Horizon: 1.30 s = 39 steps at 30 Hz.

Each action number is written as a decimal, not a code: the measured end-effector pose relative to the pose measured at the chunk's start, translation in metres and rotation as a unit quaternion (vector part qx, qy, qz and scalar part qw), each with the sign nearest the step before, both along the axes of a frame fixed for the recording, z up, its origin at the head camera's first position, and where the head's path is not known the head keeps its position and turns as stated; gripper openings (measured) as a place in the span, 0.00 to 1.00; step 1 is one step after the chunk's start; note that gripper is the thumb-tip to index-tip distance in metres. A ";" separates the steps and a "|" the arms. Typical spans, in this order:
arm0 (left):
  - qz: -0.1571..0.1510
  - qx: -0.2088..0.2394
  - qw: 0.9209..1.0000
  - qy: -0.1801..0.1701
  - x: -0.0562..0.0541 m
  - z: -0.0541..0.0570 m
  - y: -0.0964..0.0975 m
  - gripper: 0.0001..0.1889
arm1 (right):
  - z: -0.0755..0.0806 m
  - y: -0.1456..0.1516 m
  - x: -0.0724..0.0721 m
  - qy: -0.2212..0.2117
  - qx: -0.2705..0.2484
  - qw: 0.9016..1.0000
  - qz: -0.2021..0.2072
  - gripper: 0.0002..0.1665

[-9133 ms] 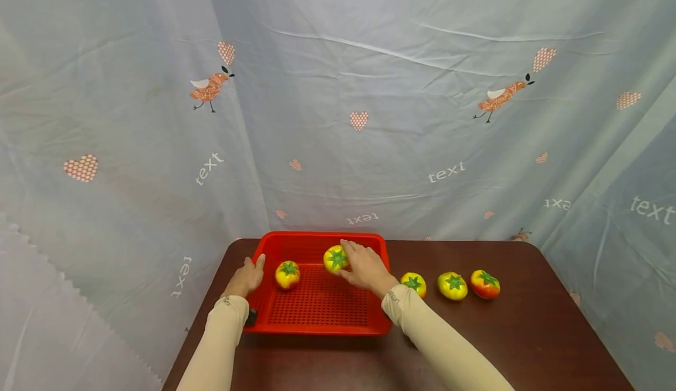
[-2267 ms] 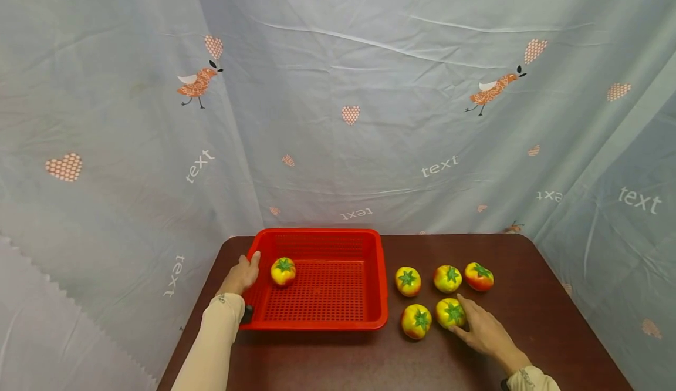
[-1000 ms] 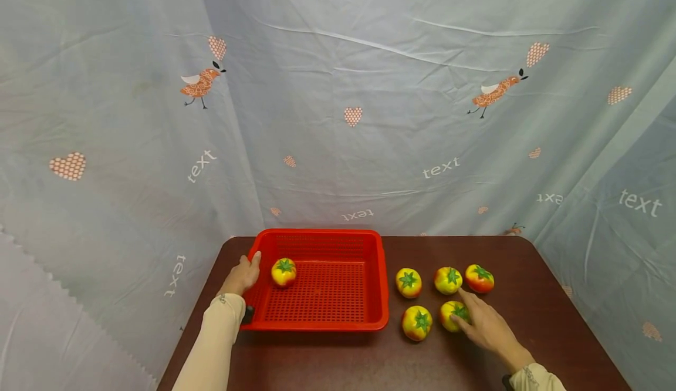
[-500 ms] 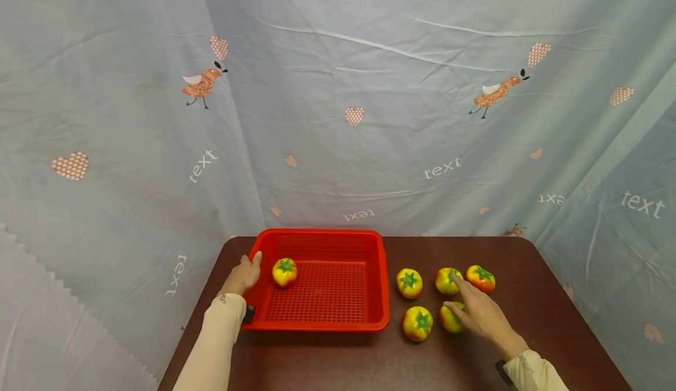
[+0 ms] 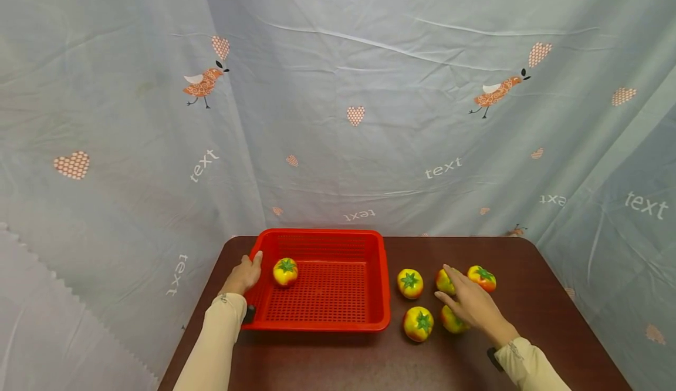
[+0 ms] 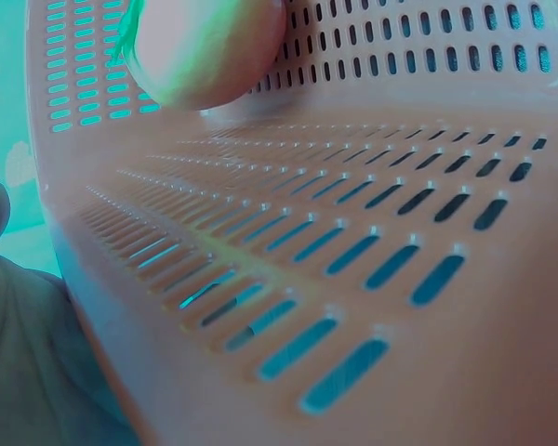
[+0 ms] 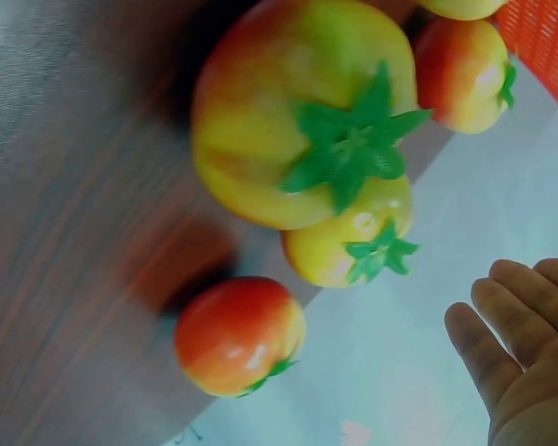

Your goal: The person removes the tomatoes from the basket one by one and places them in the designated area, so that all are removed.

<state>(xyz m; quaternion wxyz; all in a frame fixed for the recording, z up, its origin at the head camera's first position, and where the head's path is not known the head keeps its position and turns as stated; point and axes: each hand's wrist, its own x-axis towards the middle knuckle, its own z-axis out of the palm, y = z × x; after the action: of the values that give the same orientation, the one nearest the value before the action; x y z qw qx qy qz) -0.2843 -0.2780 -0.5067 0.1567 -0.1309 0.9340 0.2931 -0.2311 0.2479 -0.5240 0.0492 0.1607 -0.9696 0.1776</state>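
Note:
On the left rim of a red plastic basket [image 5: 322,326] my left hand [image 5: 242,275] has its grip. One yellow-red toy tomato [image 5: 286,272] with a green star-shaped calyx sits inside, towards the basket's left; it also shows in the left wrist view as a pale tomato [image 6: 205,56]. My right hand [image 5: 475,306] hovers over the tomatoes at the right, fingers extended and holding nothing. Below it lies a tomato [image 5: 451,319], partly hidden; beyond its fingertips is another tomato [image 5: 445,282], also partly covered. The right wrist view shows the straight fingers [image 7: 511,321] apart from the big near tomato [image 7: 298,111].
Two more tomatoes stand between basket and right hand: a far tomato [image 5: 410,283] and a near tomato [image 5: 418,324]. A redder tomato [image 5: 482,278] lies at the back right. The dark brown table [image 5: 317,361] meets a grey patterned curtain [image 5: 327,162] behind.
My right hand has come off the near-right tomato and moved forward and left towards the tomato behind it. Earlier it held a tomato over the basket. The left hand stays at the rim.

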 end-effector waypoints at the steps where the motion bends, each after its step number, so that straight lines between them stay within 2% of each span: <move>1: 0.000 0.000 1.000 0.000 0.000 0.000 0.000 0.45 | 0.001 -0.002 -0.001 0.000 0.001 1.000 0.001 0.43; 11: -0.001 0.001 1.000 -0.001 0.001 -0.001 0.000 0.45 | 0.018 -0.027 -0.015 0.025 -0.001 0.999 0.024 0.43; 20: 0.002 0.001 1.000 -0.001 0.002 0.004 0.003 0.44 | 0.024 -0.042 -0.028 0.051 0.010 0.997 0.049 0.43; 31: -0.012 -0.010 1.000 0.007 0.001 0.000 -0.001 0.45 | 0.028 -0.056 -0.029 0.026 0.002 0.998 0.052 0.42; 39: -0.008 -0.005 1.000 0.004 0.002 -0.001 -0.001 0.46 | 0.030 -0.061 -0.030 0.021 0.009 0.998 0.055 0.42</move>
<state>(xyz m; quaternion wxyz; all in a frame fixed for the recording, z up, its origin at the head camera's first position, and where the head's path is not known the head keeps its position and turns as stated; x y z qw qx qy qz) -0.2826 -0.2794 -0.5079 0.1546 -0.1236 0.9372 0.2873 -0.2612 0.1867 -0.4943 0.0584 0.2180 -0.9597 0.1676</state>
